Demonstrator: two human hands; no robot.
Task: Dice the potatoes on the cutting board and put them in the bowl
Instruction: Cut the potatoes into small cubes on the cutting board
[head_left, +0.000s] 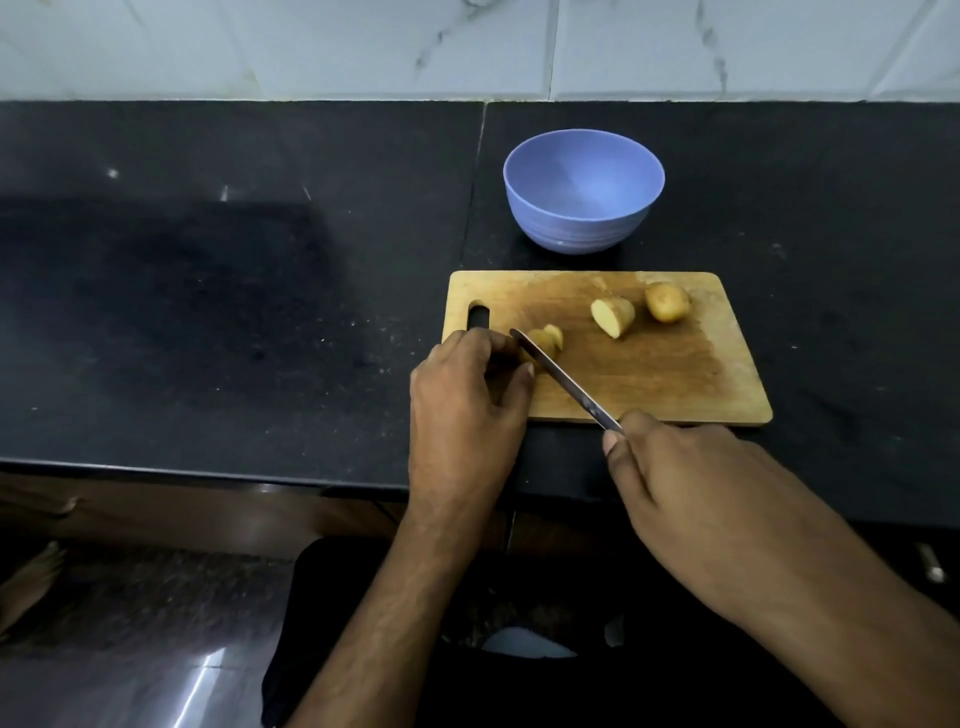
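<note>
Slicing a potato piece on the wooden cutting board (649, 374)

Left hand (467, 395) pinches the potato piece (548, 343); right hand (675, 462) grips the knife (561, 376), blade on it; blue bowl (583, 208) behind.

I observe my left hand (470, 387) pinching a potato piece (545, 345); my right hand (675, 467) grips the knife (563, 379), blade against it.

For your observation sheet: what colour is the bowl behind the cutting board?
The bowl is light blue-purple, seen in the head view.
</note>
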